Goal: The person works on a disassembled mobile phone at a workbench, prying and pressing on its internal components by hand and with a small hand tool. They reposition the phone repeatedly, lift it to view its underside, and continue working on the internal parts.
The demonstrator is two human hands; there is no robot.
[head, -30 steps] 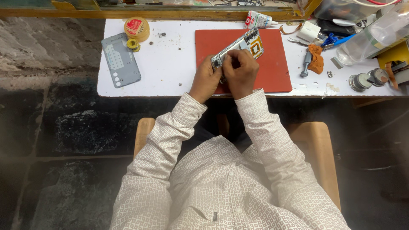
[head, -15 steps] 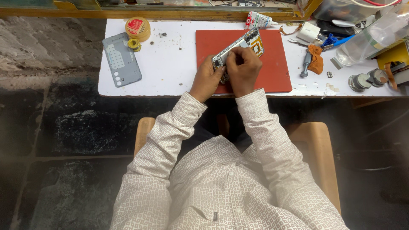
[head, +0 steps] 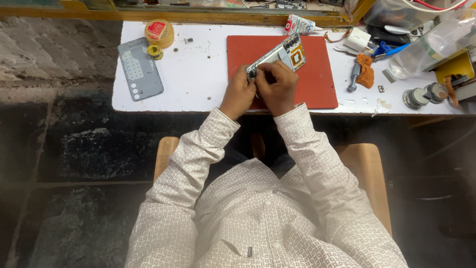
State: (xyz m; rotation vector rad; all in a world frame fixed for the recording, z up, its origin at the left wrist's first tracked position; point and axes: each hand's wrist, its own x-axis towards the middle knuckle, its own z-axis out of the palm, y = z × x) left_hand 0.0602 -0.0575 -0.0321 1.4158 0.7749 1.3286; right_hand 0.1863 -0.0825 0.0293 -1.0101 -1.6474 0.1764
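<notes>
A person in a white patterned shirt sits on a wooden chair point(head: 367, 168) at a white worktable point(head: 198, 79), both hands raised over a red mat point(head: 317, 74). The left hand point(head: 238, 94) grips the near end of an opened phone point(head: 277, 57), fingers curled tight around its lower edge, while the right hand point(head: 277, 89) presses in just beside it, fingers bunched together against the same end; whether they pinch a tool cannot be told from this angle. The phone lies tilted across the mat, its bare inner parts and camera cluster facing up, the far end pointing toward the table's back edge. To the left, well apart from the hands, a grey phone back cover point(head: 140, 69) lies flat, with a small yellow tape roll point(head: 155, 50) and a round tin point(head: 159, 32) just beyond it. To the right, an orange cloth point(head: 366, 72) lies by a grey-handled tool point(head: 353, 77), a white charger block point(head: 358, 39) and a clear plastic bottle point(head: 431, 47) farther back.
</notes>
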